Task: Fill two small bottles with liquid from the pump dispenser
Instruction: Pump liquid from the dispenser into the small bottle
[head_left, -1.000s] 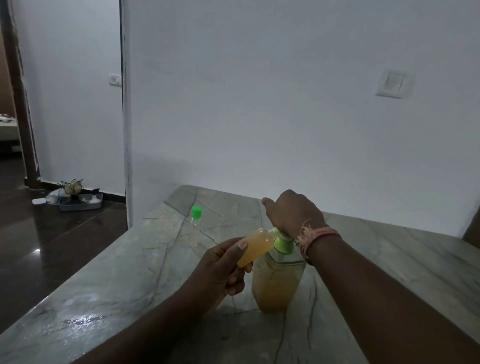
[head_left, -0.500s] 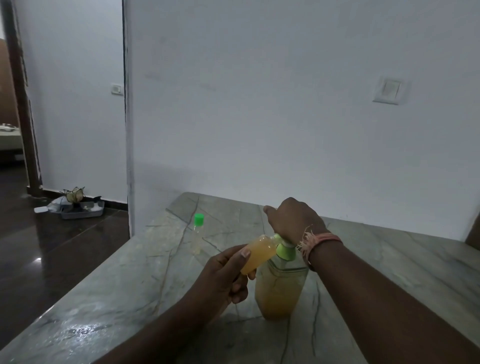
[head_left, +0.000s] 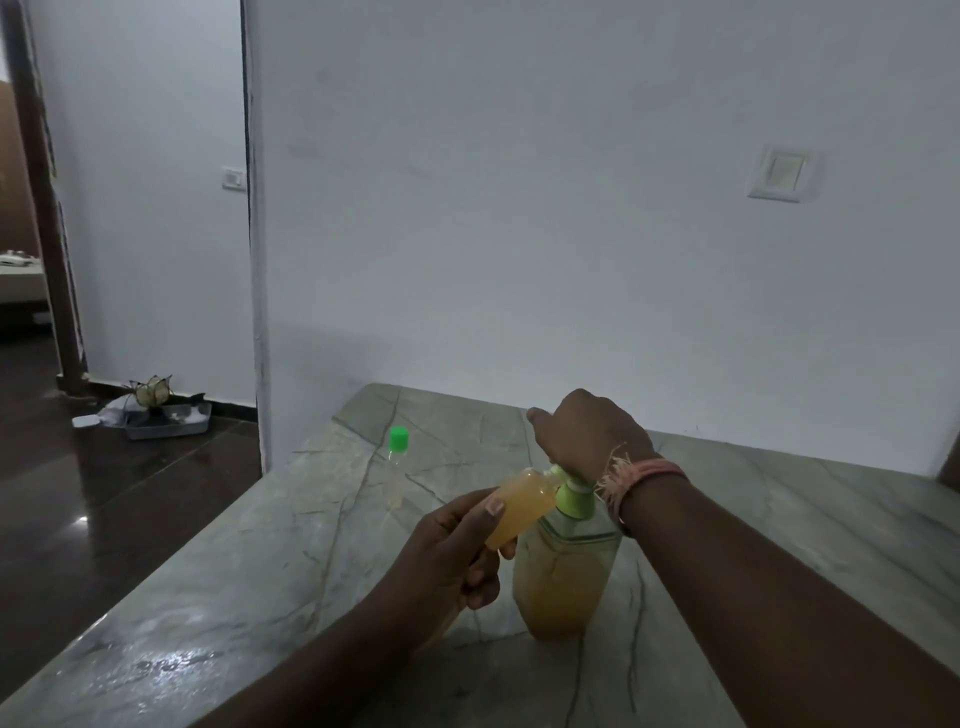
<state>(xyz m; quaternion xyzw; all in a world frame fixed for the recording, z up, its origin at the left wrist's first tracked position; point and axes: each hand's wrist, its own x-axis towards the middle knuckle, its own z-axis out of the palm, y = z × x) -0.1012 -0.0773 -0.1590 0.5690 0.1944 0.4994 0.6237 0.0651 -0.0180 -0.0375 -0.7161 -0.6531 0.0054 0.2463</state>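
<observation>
**First bottle nearly full, second still waiting**

On the marble table, the left hand grips a small bottle tilted against the spout, almost full. The right hand presses the pump dispenser. Farther back, a capped second bottle looks nearly empty.

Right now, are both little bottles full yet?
Not both. The small clear bottle with the green cap stands capped on the grey marble table; it looks nearly empty. The left hand tilts a small bottle of orange liquid, looking almost full, at the green pump dispenser, which the right hand presses.
</observation>
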